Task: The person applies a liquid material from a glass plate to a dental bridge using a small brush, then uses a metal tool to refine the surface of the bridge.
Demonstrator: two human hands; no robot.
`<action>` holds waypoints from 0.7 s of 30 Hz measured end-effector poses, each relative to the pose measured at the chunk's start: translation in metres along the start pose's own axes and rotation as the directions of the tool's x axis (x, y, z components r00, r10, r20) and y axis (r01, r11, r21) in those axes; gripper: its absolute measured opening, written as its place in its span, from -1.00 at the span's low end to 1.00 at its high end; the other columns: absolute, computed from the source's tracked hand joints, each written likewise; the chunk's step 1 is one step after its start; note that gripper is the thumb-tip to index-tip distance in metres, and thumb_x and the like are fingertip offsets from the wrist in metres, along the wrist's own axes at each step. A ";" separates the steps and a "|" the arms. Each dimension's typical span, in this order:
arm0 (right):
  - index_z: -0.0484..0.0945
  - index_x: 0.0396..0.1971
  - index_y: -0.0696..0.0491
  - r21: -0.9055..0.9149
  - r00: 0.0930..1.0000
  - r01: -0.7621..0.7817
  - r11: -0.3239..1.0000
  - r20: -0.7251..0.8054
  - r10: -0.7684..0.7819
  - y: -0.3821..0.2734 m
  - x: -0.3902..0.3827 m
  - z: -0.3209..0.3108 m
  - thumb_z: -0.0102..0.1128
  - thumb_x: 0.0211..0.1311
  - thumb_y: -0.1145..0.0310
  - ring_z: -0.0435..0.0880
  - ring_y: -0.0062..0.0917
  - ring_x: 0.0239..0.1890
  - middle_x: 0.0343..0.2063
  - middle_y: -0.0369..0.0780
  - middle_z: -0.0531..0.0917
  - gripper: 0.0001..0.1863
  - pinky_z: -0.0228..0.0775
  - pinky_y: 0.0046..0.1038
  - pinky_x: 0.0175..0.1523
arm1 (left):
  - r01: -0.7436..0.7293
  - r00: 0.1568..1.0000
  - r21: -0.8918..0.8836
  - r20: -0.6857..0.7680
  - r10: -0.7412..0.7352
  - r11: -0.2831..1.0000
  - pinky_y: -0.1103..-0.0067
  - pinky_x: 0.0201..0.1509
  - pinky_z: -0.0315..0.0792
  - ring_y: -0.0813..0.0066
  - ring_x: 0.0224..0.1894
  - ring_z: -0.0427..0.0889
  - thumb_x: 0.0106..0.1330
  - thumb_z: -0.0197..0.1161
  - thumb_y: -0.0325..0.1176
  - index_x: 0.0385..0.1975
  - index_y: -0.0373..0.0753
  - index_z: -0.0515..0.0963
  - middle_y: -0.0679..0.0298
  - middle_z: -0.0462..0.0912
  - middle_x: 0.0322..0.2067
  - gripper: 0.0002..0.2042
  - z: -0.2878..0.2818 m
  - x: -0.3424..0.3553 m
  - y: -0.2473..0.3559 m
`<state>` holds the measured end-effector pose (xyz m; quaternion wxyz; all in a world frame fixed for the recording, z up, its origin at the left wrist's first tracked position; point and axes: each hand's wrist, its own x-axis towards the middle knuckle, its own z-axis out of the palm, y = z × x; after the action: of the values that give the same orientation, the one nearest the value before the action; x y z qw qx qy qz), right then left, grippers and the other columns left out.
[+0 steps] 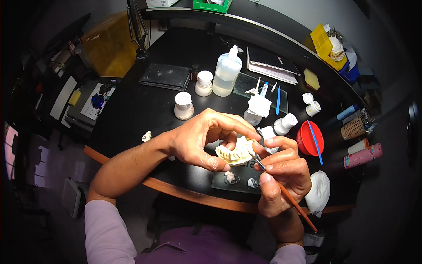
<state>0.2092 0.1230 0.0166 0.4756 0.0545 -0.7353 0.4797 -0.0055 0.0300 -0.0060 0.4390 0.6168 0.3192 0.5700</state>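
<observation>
Pinch grips: my left hand has the cast, right hand the brush; I'd use light, short strokes.

A translucent squeeze bottle stands on the black counter. Just left of this bottle is a squat white jar; farther left are a flat black case and a large amber box. Right of the bottle lie notebooks, then a yellow sponge. In the foreground to the bottle's right sits a red bowl.
</observation>
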 end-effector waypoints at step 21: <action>0.65 -0.28 0.22 -0.413 0.896 -0.435 0.800 -0.285 0.340 -0.017 -0.074 -0.047 0.35 0.34 0.50 0.65 -0.37 -0.20 -0.28 -0.13 0.79 -0.90 0.51 -0.43 -0.14 | 0.245 0.926 0.318 -0.358 -0.123 0.916 0.46 0.33 0.41 0.33 0.17 0.63 0.01 0.42 -0.06 0.22 -0.53 0.54 0.01 0.63 0.10 -0.20 -0.002 0.006 0.015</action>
<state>0.2886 0.1213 -0.0235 0.4357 -0.2613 -0.7735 0.3790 -0.0080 0.0297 0.0100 0.3122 0.5486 0.5438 0.5531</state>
